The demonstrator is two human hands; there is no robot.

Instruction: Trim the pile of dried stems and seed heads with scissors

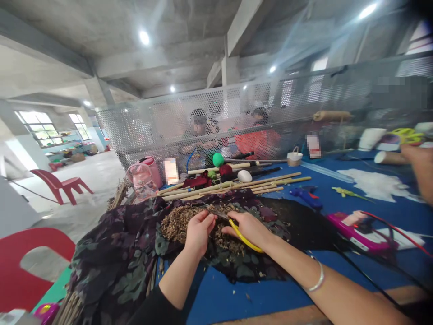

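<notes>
My right hand (248, 228) grips a pair of scissors (244, 237) with yellow handles, their dark blades pointing left over a heap of dry brown plant bits (179, 221). Close to the blades, my left hand (200, 230) is closed in a pinch; what sits between its fingertips is too small to make out. Under both hands, the heap lies on a dark flowered cloth (125, 253) spread over the blue tabletop (225, 300) and hanging down its left side.
Behind the heap lie several bamboo sticks (287, 177), a green ball (218, 159) and a white egg-shaped piece (244, 176). A blue glue gun (306, 197) and a magenta power strip (360, 237) with cables are to the right. Another person's hand (421, 169) reaches in there.
</notes>
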